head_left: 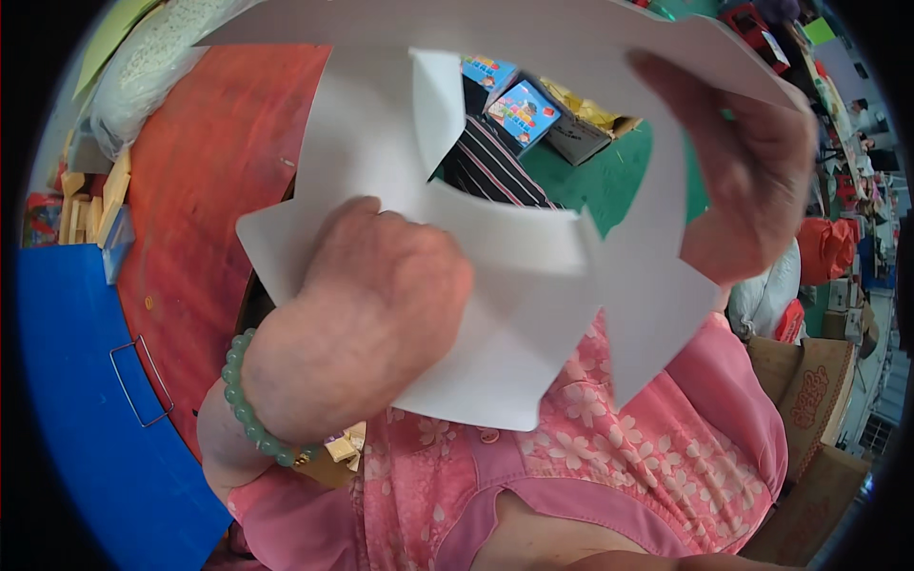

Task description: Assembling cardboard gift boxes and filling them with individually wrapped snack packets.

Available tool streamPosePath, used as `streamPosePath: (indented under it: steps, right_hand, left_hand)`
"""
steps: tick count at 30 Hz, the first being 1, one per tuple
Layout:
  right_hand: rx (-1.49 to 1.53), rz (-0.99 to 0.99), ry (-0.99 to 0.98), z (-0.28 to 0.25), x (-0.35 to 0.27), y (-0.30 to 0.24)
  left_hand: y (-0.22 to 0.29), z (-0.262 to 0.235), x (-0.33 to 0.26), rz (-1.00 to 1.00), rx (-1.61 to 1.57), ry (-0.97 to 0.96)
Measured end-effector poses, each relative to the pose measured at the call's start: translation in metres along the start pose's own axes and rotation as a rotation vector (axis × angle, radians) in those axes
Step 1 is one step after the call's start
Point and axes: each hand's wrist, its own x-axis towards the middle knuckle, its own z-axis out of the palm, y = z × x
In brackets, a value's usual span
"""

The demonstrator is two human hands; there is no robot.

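Far left, a blue bin [86, 400] with one wire handle [141, 381], and above it a small stack of pale wooden blocks [95, 205]. Next to these a red table top [205, 181], with a whitish stuffed sack [143, 67] at its upper edge. Left hand [381, 285] comes up from the lower edge, one green bead bracelet [249, 404] on the wrist; hand is balled, fingers curled shut around the lower left part of the paper, seen from the back so fingertips are hidden. One white sheet of paper [533, 285], held up close to the camera and filling the middle of the view; stiff-looking, plain, no print visible. It is cut into pointed flaps: one flap sticks out left past the knuckles, one folds inward near the top centre, one lies across the middle, one hangs down at lower right. A ragged opening in the upper centre shows what lies behind: two small colourful boxes [519, 105], a dark striped cloth [490, 167], green floor [609, 181]. Right hand [747, 171] holds the sheet's upper right edge, fingers together and laid over the front of the paper, thumb out of sight behind it. Below the paper, a pink flowered shirt [619, 428]. Far right: one red bag [826, 249], cardboard boxes [809, 400] stacked by the edge.
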Motion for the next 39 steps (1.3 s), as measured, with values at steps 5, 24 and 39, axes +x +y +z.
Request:
streamPosePath:
  steps: [5,24,39]
  right_hand:
    - [0.014,0.165,-0.256,0.061,0.013,0.035]
    - [0.267,-0.098,-0.829,0.233,0.069,0.098]
    - [0.408,0.074,-0.898,0.195,0.055,0.091]
  left_hand:
    - [-0.006,0.025,-0.008,-0.123,-0.111,-0.256]
    - [-0.041,0.125,-0.002,-0.432,-0.3,0.391]
    - [-0.093,0.117,-0.062,-0.788,-0.771,1.069]
